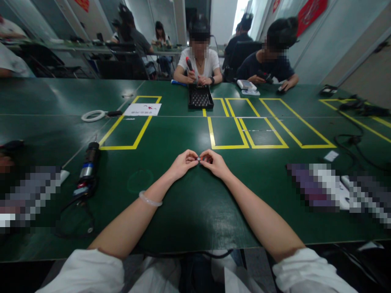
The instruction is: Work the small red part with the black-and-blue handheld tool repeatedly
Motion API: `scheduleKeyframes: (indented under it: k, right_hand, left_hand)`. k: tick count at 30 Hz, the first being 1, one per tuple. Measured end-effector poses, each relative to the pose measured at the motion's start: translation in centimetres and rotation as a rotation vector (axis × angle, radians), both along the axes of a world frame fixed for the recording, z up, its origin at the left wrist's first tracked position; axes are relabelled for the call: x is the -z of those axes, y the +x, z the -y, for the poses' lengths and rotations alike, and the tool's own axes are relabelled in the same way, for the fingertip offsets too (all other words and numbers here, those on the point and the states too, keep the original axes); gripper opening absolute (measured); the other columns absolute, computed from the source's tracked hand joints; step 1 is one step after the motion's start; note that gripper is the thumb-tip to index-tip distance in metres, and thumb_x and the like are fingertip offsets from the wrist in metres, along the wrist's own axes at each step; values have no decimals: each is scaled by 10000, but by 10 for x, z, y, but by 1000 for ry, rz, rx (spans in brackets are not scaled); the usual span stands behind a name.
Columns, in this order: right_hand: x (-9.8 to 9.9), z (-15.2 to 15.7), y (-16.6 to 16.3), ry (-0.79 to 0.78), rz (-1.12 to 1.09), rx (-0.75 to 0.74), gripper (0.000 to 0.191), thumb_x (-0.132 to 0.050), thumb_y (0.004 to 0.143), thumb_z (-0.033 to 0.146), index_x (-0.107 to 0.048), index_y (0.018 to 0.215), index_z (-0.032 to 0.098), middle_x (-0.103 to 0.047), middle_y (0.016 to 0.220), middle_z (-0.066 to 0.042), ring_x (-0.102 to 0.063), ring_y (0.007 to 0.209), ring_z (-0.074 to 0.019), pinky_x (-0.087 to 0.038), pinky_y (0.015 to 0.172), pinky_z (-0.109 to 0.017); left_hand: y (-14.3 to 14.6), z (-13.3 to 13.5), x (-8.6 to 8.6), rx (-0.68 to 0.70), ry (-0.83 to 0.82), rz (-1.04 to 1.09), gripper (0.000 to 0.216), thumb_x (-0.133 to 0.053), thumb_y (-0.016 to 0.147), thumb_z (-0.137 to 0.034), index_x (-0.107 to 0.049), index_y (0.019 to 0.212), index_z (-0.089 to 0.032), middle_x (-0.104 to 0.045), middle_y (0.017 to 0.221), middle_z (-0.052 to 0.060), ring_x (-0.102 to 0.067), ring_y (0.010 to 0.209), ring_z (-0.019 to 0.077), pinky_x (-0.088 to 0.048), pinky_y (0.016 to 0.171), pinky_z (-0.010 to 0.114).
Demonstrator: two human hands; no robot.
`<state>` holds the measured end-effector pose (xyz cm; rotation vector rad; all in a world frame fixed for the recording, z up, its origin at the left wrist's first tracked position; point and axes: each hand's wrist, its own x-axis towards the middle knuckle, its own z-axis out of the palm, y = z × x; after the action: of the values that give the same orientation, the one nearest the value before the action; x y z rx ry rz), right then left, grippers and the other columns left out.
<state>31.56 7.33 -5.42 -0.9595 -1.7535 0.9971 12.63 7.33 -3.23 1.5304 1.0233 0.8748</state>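
Over the green table (180, 219), my left hand (184, 163) and my right hand (215, 163) meet almost fingertip to fingertip. Both are closed in a pinch on a tiny piece (199, 159) with orange and pale grey on it. Its kind is too small to make out, and the fingers cover its two ends. A clear bracelet (150, 199) circles my left wrist. Beneath the hands is the bare green tabletop, just short of the yellow tape outlines (230, 147).
An electric screwdriver (87, 167) with a cable lies left; a white cable coil (93, 116) and a paper sheet (143, 109) lie beyond. Opposite, a person (198, 57) holds a red-and-black tool over a black tray (200, 105). Blurred-out devices (317, 185) lie right.
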Motion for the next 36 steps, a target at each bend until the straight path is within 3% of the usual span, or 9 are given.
scheduleKeyframes:
  k: [24, 36]
  right_hand:
    - [-2, 2, 0, 82, 105, 5, 142, -587, 797, 217, -568, 935, 187, -591, 807, 8, -526, 662, -112, -402, 607, -242]
    - [-2, 3, 0, 49, 111, -4, 176, -603, 826, 308, -579, 959, 195, -616, 813, 2, -530, 664, -115, -408, 609, -243]
  left_hand:
    - [0, -1, 3, -8, 29, -7, 336, -713, 704, -280, -537, 963, -157, -599, 912, 29, -573, 805, 118, -447, 760, 270]
    - [1, 3, -3, 20, 24, -6, 294, -698, 747, -353, -566, 915, -151, -636, 892, 37, -612, 805, 144, -470, 792, 305]
